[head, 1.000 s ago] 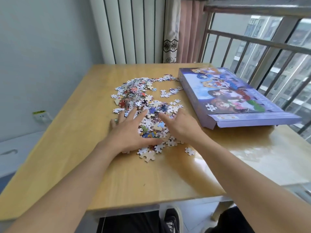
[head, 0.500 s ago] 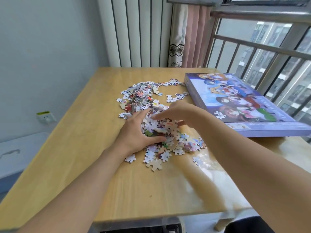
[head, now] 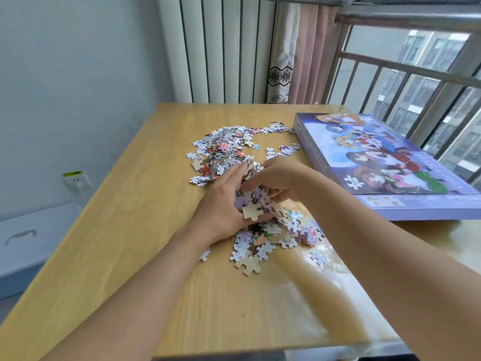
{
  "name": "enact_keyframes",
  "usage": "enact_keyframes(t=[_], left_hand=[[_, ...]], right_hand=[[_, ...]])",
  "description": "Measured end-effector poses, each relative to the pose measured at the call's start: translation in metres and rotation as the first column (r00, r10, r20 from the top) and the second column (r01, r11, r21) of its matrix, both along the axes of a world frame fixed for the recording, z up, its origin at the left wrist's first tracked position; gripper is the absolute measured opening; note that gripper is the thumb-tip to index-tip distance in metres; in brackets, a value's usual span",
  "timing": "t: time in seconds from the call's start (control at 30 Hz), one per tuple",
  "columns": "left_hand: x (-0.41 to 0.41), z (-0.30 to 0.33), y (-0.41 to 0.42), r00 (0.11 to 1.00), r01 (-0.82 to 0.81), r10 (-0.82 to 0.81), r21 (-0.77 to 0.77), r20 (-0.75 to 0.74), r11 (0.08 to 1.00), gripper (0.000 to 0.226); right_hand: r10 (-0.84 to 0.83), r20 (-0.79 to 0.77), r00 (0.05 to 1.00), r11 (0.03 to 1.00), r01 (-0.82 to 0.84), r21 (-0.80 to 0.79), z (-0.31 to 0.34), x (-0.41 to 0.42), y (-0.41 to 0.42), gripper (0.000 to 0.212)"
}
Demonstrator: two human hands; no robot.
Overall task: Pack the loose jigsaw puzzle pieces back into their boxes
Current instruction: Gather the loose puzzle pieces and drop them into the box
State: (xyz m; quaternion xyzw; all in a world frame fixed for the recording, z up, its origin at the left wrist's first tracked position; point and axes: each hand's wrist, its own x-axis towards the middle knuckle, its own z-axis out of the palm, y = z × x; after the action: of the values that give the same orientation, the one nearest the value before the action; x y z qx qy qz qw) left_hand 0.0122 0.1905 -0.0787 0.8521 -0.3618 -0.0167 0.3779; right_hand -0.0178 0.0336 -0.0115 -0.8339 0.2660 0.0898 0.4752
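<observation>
While both hands' fingers cup puzzle pieces [head: 257, 201], the box [head: 385, 165] flap reads "C D".

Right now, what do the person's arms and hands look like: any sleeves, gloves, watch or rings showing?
Both forearms are bare up to the frame edge, with no sleeve in view. The left hand and right hand wear no gloves. No watch, bracelet or ring shows on the wrists or visible fingers, though some fingers are hidden among the puzzle pieces.

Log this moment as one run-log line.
left hand + right hand: cupped round heap of puzzle pieces | loose pieces on table | puzzle box lying flat, right
</observation>
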Motion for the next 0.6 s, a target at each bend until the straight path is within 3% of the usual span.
enact_keyframes(t=[0.13,0.3,0.43,0.6], left_hand=[[0.001,0.0,0.0,1.0,0.001,-0.001,-0.014,-0.006,1.0,0.124],[-0.002,0.001,0.002,0.998,0.04,-0.043,0.052,0.046,0.998,0.139],[-0.003,0.002,0.004,0.987,0.061,-0.089,0.198,0.133,0.978,0.14],[-0.009,0.008,0.001,0.949,0.016,-0.136,0.389,0.284,0.921,0.135]], right_hand=[[-0.062,0.059,0.996,0.995,0.058,0.079,-0.005,0.0,-0.006,0.036],[-0.191,0.058,0.98,0.93,0.161,0.331,-0.017,-0.003,-0.023,0.035],[-0.258,0.041,0.965,0.865,0.212,0.455,-0.018,-0.01,-0.03,0.05],[-0.268,0.007,0.963,0.769,0.21,0.604,-0.019,-0.019,-0.033,0.047]])
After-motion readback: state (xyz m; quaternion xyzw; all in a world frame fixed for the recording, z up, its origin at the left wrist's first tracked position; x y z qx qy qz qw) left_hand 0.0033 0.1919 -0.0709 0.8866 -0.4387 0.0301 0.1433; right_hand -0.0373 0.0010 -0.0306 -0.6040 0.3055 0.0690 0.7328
